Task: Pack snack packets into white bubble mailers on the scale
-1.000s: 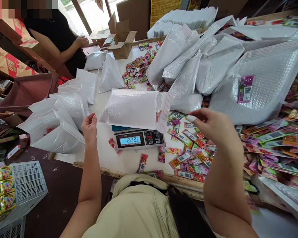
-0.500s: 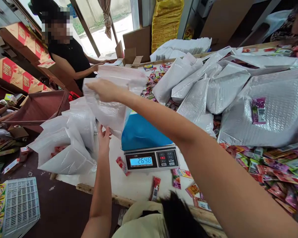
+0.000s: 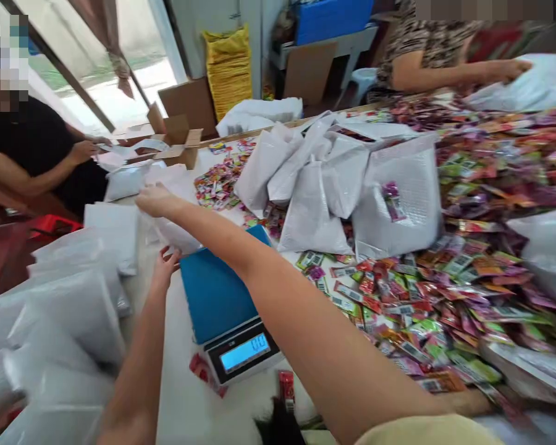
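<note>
My right hand (image 3: 156,201) is closed on the top of a white bubble-lined bag (image 3: 178,236), just beyond the scale. My right forearm hides part of the bag. By the bag's lower end is my left hand (image 3: 167,262), its fingers apart; whether they touch the bag I cannot tell. The electronic scale (image 3: 243,352) has a bare blue platform (image 3: 217,290), and its lit display reads 0.0. Small red candy packets (image 3: 286,386) lie in front of the scale.
Several filled white bags (image 3: 74,309) stand at the left, others (image 3: 312,204) behind the scale. Loose colourful packets (image 3: 421,296) cover the table's right side. A person in black (image 3: 32,161) works at the left, another in a patterned top (image 3: 433,46) at the far right. An open carton (image 3: 180,139) stands behind.
The bag has come off the scale and moved left and away with my right hand. The display went from 264.8 to 0.0. My view has swung right.
</note>
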### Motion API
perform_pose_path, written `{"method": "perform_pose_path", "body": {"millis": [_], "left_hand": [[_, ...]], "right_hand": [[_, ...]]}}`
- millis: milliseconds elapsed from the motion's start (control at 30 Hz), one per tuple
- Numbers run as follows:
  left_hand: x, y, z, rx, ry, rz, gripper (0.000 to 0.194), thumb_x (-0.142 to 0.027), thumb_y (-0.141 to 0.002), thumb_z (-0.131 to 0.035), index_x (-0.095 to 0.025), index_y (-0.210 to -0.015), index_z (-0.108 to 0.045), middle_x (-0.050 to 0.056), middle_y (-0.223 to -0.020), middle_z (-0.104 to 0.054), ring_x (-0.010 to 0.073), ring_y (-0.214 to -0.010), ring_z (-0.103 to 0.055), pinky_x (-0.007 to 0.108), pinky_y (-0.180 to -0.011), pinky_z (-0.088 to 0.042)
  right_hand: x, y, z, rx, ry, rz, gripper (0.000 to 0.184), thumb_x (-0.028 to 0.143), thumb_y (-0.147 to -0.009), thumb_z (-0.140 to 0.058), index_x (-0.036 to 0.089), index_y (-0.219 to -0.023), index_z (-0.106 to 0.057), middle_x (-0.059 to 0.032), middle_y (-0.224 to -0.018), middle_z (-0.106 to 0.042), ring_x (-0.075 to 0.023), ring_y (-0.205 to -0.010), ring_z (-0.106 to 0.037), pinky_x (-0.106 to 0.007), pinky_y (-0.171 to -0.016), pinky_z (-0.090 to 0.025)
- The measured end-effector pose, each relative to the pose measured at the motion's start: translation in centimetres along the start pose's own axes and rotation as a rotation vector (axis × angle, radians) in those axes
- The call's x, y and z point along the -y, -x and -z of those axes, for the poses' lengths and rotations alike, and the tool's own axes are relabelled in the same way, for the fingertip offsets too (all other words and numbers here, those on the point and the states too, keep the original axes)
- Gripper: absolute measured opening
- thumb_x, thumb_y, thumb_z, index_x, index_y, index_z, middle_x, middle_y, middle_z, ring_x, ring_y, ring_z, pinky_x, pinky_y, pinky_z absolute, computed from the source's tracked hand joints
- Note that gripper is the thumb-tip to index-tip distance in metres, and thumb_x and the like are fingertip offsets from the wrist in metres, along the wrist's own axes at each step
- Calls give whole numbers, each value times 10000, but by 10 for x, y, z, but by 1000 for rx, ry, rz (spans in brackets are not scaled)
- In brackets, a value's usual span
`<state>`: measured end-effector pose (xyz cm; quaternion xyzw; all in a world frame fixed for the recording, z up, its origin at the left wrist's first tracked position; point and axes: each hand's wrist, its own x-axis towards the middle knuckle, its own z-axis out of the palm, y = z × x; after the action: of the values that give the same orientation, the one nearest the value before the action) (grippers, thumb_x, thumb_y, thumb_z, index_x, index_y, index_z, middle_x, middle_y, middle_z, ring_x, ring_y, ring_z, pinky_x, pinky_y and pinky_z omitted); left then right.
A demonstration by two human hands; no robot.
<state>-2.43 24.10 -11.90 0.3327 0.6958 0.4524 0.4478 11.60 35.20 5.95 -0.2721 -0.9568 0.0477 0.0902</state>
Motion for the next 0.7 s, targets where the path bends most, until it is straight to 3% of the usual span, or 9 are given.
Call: {"method": "perform_pose_path", "body": {"millis": [67, 133, 233, 300, 400, 467, 533, 633, 700], "left_hand": [[-2, -23, -18, 92, 93, 19, 490, -182, -864, -698, -223, -1290, -459, 59, -922, -696, 163, -744, -704, 276, -704, -560], [-11, -44, -35, 143, 171, 26, 459, -184, -892, -656, -276, -1280, -429, 43, -959, -692, 172, -823, -712, 323, -789, -574], [-31, -69, -60, 214, 232, -15, 441, -164, -901, -627, -315, -1265, -430, 41, -1121, -670, 179, -1045, -681, 409, -966, -537], [-45, -80, -76, 246, 177, -61, 433, -146, -899, -619, -293, -1267, -445, 60, -1252, -623, 190, -1221, -596, 481, -1079, -469], [-57, -84, -97, 239, 35, -134, 380, -181, -895, -656, -222, -1230, -482, 99, -1348, -547, 236, -1330, -478, 583, -1139, -392], [-61, -77, -102, 194, -12, -163, 365, -218, -902, -673, -193, -1220, -496, 114, -1324, -534, 249, -1281, -495, 596, -1113, -417], [-63, -61, -98, 138, -22, -148, 366, -213, -906, -673, -193, -1231, -507, 102, -1239, -553, 221, -1165, -562, 544, -1059, -478], [-68, -20, -77, 60, -81, -131, 354, -199, -876, -689, -185, -1205, -558, 61, -1056, -599, 158, -938, -629, 416, -944, -548], [-72, 23, -61, 78, -145, -226, 385, -248, -829, -728, -169, -1185, -601, 55, -997, -638, 147, -854, -642, 364, -878, -564]], "right_hand": [[-7, 28, -7, -103, 50, -214, 381, 145, -910, -573, 120, -1289, -597, -218, -1425, -556, -341, -1298, -516, -513, -1061, -403], [-17, 75, -4, -169, 23, -254, 415, 119, -879, -607, 167, -1291, -625, -165, -1395, -588, -294, -1249, -541, -453, -1054, -388], [-47, 186, 21, -171, -78, -341, 277, 97, -882, -589, 163, -1116, -722, -94, -1164, -700, -209, -1080, -608, -366, -1005, -389], [-76, 278, 43, -247, -67, -651, 337, 0, -872, -490, 103, -1085, -730, -98, -1118, -731, -179, -1064, -626, -318, -970, -406], [-117, 409, 64, -447, 161, -1267, 372, -29, -882, -392, -48, -1123, -674, -233, -1249, -682, -203, -1219, -589, -365, -999, -376], [-130, 473, 67, -403, 240, -1363, 276, -22, -854, -464, -74, -1029, -671, -317, -1350, -600, -235, -1346, -516, -405, -1040, -342], [-131, 514, 67, -280, 222, -1400, 113, -63, -768, -580, -18, -783, -682, -318, -1250, -661, -248, -1307, -569, -458, -1064, -314], [-115, 542, 77, -175, 168, -1424, 246, -112, -645, -679, 67, -503, -588, -246, -1033, -755, -287, -1220, -642, -532, -1021, -322], [-99, 553, 95, -269, 105, -1442, 244, -45, -645, -731, 104, -491, -614, -159, -1053, -777, -309, -1272, -612, -541, -966, -350]]}}
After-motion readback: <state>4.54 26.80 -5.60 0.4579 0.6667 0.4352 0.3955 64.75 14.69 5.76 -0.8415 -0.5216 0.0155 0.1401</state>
